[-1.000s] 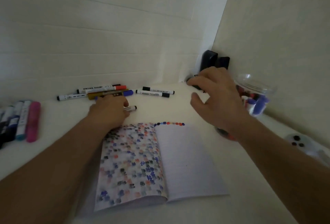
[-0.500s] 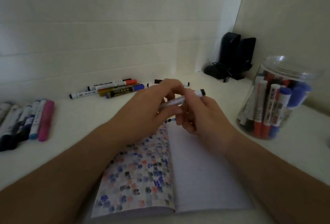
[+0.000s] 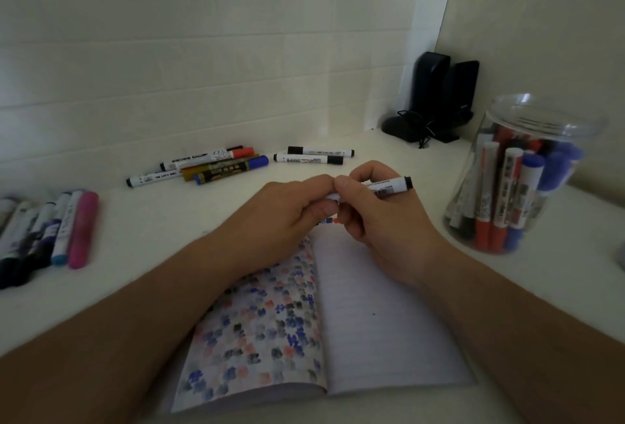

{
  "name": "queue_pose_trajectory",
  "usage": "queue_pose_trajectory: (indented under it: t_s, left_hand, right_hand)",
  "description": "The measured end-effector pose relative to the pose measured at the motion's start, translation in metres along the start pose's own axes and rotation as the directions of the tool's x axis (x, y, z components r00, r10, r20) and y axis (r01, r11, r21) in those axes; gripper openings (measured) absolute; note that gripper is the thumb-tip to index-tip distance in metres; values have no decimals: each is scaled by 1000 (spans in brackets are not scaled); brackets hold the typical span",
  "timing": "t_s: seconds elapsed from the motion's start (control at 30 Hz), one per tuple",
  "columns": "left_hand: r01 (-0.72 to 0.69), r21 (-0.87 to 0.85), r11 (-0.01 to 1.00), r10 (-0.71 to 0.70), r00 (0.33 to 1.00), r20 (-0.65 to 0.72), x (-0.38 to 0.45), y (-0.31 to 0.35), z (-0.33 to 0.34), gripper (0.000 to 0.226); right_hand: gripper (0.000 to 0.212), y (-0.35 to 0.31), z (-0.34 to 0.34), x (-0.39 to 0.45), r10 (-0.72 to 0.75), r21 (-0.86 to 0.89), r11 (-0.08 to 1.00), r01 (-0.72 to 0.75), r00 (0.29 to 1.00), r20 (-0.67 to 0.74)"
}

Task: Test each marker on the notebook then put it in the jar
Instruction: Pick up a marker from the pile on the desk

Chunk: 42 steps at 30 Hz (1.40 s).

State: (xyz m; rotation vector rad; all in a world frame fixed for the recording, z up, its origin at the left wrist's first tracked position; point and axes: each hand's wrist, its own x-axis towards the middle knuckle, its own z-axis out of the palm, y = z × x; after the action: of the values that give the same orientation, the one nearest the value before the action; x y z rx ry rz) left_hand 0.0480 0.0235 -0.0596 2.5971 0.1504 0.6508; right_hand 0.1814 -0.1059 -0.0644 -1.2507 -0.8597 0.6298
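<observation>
Both hands meet above the open notebook point(image 3: 372, 322), which lies on the white desk with a lined right page and a flower-patterned left page. Between them is a white marker with a black end point(image 3: 389, 186), held level. My right hand point(image 3: 382, 220) grips its barrel. My left hand point(image 3: 287, 210) pinches its left end, where the cap is hidden by my fingers. A clear plastic jar point(image 3: 521, 180) stands at the right, holding several red, blue and black markers upright.
Loose markers lie at the back of the desk: a mixed pile point(image 3: 203, 166) and two black-capped white ones point(image 3: 314, 155). Another row with a pink marker point(image 3: 83, 231) sits at the far left. Black speakers point(image 3: 439, 95) stand in the corner.
My left hand picked a marker off the desk and brought it over the notebook. My right hand came back from the jar side and took hold of the barrel.
</observation>
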Motion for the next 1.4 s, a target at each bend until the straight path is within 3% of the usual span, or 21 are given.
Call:
queue_pose_trajectory:
  t_s: [0.3, 0.5, 0.67, 0.73, 0.8, 0.87, 1.03, 1.27, 1.4]
  left_hand:
    - [0, -88, 996, 2, 1000, 24, 2, 6, 6, 19]
    - [58, -137, 989, -55, 998, 26, -1, 9, 2, 19]
    - [234, -82, 969, -228, 971, 68, -1, -2, -3, 74]
    - [293, 36, 955, -295, 945, 140, -2, -8, -3, 82]
    - [288, 187, 939, -328, 913, 243, -3, -14, 0, 81]
    - [294, 234, 927, -357, 885, 298, -3, -17, -1, 80]
    - [311, 240, 920, -386, 828, 407, 0, -22, -13, 74]
    - [335, 220, 916, -398, 817, 417, 0, -22, -12, 71]
    - [372, 236, 898, -435, 832, 345, 2, -20, -5, 60]
  right_hand:
    - [32, -3, -3, -4, -7, 102, 995, 6, 1000, 10]
    - [35, -8, -11, -4, -73, -47, 996, 76, 995, 69]
    - [24, -35, -42, 0, -113, -56, 992, 111, 993, -39]
    - [24, -42, -59, 2, -74, -36, 997, 71, 993, -89]
    - [26, -38, -66, 3, 27, -93, 995, -36, 996, -89]
    - [24, -28, -65, 5, 102, -207, 971, -117, 991, -81]
    - [19, -7, -67, 8, 70, -388, 915, -111, 990, -119]
    - [24, 5, -64, 13, 46, -481, 865, -140, 978, -202]
    - [27, 9, -64, 16, 26, -563, 813, -145, 976, -215]
